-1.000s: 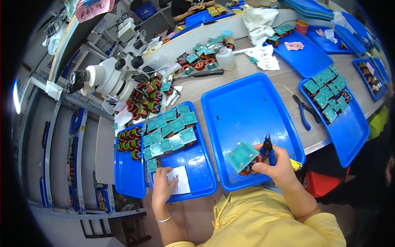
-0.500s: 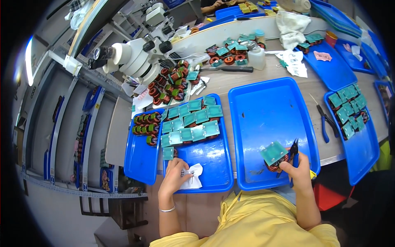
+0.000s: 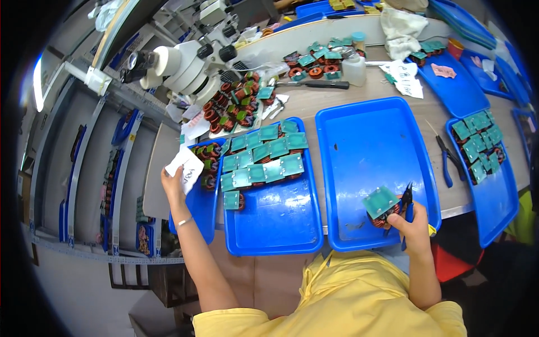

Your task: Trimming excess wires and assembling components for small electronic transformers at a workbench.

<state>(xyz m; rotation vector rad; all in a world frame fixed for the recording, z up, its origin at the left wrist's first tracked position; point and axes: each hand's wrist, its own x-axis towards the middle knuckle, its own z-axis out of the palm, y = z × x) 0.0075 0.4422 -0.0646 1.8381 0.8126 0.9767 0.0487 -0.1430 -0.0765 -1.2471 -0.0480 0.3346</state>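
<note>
My left hand [image 3: 173, 186] pinches a white slip of paper [image 3: 191, 167] with handwriting on it, raised over the left end of the narrow blue tray [image 3: 197, 216]. Copper coils with green tops lie in that tray, partly behind the slip. In the middle tray [image 3: 273, 224], rows of coils with green circuit boards [image 3: 257, 173] fill the far half. My right hand [image 3: 414, 229] is closed around blue-handled side cutters [image 3: 408, 213], jaws pointing away from me. Its thumb and fingers also hold a copper coil with a green circuit board [image 3: 380, 202] over the right blue tray [image 3: 368, 135].
Behind the trays stand a white microscope [image 3: 182, 70], a heap of coils [image 3: 230, 106], a black-handled tool [image 3: 320, 84] and a plastic bottle [image 3: 353, 70]. Blue pliers [image 3: 444, 163] lie right of the large tray, beside a tray of boards [image 3: 494, 202].
My left hand has lifted the paper slip from the middle tray's near edge and carried it left and away, over the narrow tray. My right hand keeps its cutters and coil, almost unmoved.
</note>
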